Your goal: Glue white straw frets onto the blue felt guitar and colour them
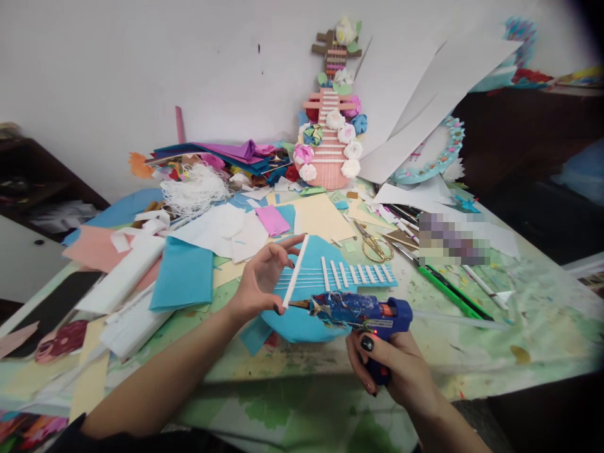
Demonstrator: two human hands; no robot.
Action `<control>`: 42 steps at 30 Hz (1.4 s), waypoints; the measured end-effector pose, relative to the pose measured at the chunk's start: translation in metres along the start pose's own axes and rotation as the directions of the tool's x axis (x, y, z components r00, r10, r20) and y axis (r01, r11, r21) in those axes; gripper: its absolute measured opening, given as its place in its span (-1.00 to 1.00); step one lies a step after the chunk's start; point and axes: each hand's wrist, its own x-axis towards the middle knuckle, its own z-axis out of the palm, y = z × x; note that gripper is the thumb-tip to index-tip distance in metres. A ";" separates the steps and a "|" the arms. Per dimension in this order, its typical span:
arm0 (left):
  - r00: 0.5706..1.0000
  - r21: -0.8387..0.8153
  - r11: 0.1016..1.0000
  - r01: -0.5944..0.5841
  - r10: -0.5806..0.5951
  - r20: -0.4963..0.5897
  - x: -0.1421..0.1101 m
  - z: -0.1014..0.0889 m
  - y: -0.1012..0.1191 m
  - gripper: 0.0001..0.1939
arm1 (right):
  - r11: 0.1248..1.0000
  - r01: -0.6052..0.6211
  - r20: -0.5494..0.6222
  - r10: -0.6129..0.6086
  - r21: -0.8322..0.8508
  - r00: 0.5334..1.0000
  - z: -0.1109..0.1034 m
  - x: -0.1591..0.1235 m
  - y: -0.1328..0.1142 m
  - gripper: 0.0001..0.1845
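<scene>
Between the thumb and forefinger of my left hand (262,277) is a white paper strip (296,272), gripped near its two ends. My right hand (396,362) is wrapped round the handle of a blue glue gun (358,311), whose small red light glows. The gun's nozzle points left and meets or nearly meets the strip's lower end. Below both hands lies a blue paper guitar (302,330), with white strings along it and several short white strips across its neck. The glue gun hides part of the guitar's body.
A pink flower-covered paper guitar (330,170) leans on the wall. Gold scissors (375,245) and a green utility knife (453,292) lie right of the blue guitar. White string (195,189), folded blue paper (183,274) and a dark phone (56,308) are on the left.
</scene>
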 end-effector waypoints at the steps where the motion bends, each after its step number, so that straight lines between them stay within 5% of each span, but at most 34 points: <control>1: 1.000 0.001 1.000 0.001 -0.001 -0.002 0.000 0.000 0.000 -0.30 | 1.000 -0.002 0.005 0.002 -0.003 1.000 0.000 0.000 0.000 -0.65; 26: 1.000 -0.034 0.999 -0.004 0.004 0.004 0.000 0.000 -0.002 -0.28 | 0.998 0.044 0.015 -0.044 0.035 0.999 0.002 0.007 0.005 -0.62; 32: 0.999 -0.103 0.994 0.045 -0.043 0.022 -0.001 0.007 0.002 -0.29 | 0.986 0.122 -0.076 -0.114 0.109 0.991 0.004 0.016 0.007 -0.63; 42: 0.997 -0.128 0.990 0.052 -0.058 -0.042 -0.004 0.013 -0.005 -0.20 | 0.953 0.081 -0.051 -0.069 0.292 0.996 0.016 0.013 0.026 -0.62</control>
